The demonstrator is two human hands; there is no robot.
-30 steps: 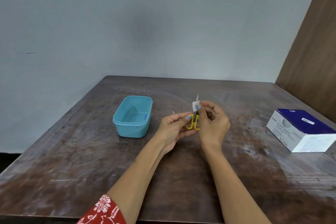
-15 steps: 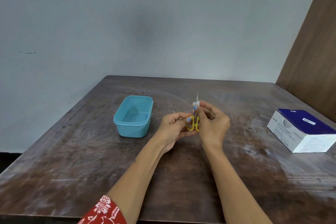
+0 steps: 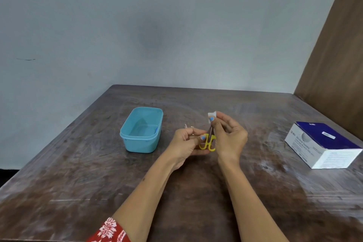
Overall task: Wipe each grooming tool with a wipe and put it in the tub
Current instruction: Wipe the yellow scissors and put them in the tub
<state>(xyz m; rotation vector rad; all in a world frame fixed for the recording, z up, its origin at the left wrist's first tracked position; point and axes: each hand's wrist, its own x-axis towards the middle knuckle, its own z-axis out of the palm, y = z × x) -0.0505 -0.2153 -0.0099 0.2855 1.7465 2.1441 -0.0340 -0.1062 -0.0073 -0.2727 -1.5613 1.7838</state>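
Bare forearms, light blue nail polish, red sleeve (image 3: 111, 231) with white floral print at left elbow

My left hand (image 3: 186, 143) pinches the yellow-handled scissors (image 3: 208, 142) by their loops, blades pointing up and away from me. My right hand (image 3: 228, 135) pinches a small white wipe (image 3: 212, 114) round the blade tips. Both hands hover above the dark wooden table (image 3: 78, 182). The blue tub (image 3: 141, 129) stands open to the left, near my left hand. A blue-and-white box (image 3: 322, 144) rests well apart on the right.
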